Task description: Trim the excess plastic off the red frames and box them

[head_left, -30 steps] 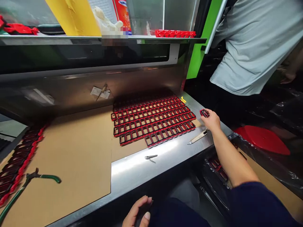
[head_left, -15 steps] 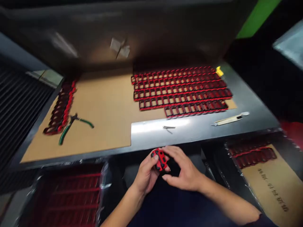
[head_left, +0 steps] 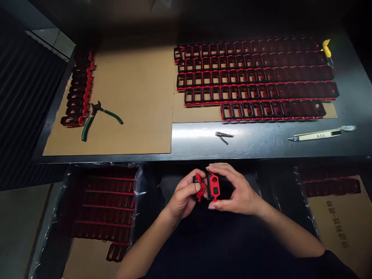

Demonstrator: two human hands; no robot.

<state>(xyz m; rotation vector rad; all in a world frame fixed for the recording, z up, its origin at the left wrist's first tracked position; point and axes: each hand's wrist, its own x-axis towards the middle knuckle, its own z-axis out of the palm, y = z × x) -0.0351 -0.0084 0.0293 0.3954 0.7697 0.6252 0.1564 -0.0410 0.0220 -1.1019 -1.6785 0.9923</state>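
Change: half a second ago one red-and-black shape showed in my left hand; now each hand has a part.
Left grip: thumb and fingers closed on a small red-and-black plastic part, probably pinched to keep it steady.
Right grip: thumb below, fingers above a red plastic housing with a black rim; my right hand seems to take its ends so the face stays uncovered. The parts sit side by side.
Bins: rows of housings fill much of the plastic-lined left bin, likely lined up to pack closely.
Clipper: small metal clipper on the steel bench, probably there for easy reach.
Knife: cream-handled craft knife marked A55, lying to the right.
Pliers: green-handled metal pliers, spread open on brown cardboard, which perhaps shields surfaces.
Rows: black-rimmed red plastic frames, apparently ranked for order.
Far corner: yellow-handled tool.
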